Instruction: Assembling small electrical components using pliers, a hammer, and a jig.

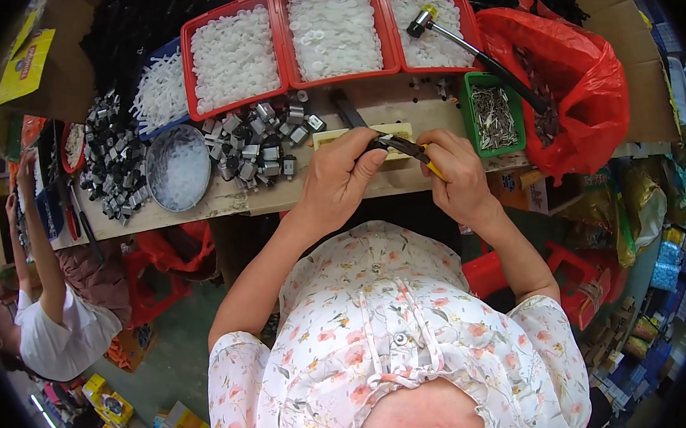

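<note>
Close to the front edge of the table, my left hand [334,176] is closed around a long black part [349,112], whose dark end sticks out beyond my fingers. My right hand [459,172] grips pliers [412,149] with dark jaws and yellow handles. The jaws meet a small silvery bit at the end of the black part, by my left thumb; its exact shape is hidden. Under both hands lies a cream-coloured block [328,136]. To its left sits a heap of silver-and-black metal pieces [251,151].
Red trays [292,78] of small white plastic parts line the back. A hammer [500,72] lies across the right tray and a red bag [588,85]. A green bin [473,117] holds metal pins. At left are a round bowl [152,179] and another person [65,329].
</note>
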Tool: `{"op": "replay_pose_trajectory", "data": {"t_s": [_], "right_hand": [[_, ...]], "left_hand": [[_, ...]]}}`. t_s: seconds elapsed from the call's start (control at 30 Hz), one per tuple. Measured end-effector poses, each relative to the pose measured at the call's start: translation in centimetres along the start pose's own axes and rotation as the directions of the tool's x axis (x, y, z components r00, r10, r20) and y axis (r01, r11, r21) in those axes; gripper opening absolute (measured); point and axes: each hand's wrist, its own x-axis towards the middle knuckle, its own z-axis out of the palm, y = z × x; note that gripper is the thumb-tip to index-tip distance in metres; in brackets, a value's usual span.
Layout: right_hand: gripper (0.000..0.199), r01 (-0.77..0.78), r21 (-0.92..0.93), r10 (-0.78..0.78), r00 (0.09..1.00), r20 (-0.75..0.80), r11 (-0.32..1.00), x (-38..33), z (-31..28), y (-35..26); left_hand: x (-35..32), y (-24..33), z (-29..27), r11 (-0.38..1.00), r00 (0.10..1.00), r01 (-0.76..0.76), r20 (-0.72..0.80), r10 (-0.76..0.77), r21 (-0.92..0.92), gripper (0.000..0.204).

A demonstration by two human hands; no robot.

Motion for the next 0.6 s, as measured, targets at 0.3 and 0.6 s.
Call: {"op": "replay_pose_trajectory", "data": {"t_s": [0.3, 0.6], "right_hand": [[0.02, 0.083, -0.029, -0.081, 0.995, 0.064, 0.996, -0.2, -1.3, 0.2], [0.02, 0.134, 0.026, -0.136, 0.987, 0.091, 0.991, 0.6, -0.7, -0.6]], "left_hand": [[0.5, -0.1, -1.7, 0.517, 0.79, 0.585, 0.582, -0.192, -0.624, 0.043], [-1.2, -1.3, -1.9, 0.181, 0.752, 0.657, 0.652, -0.091, -0.732, 0.049]]}}
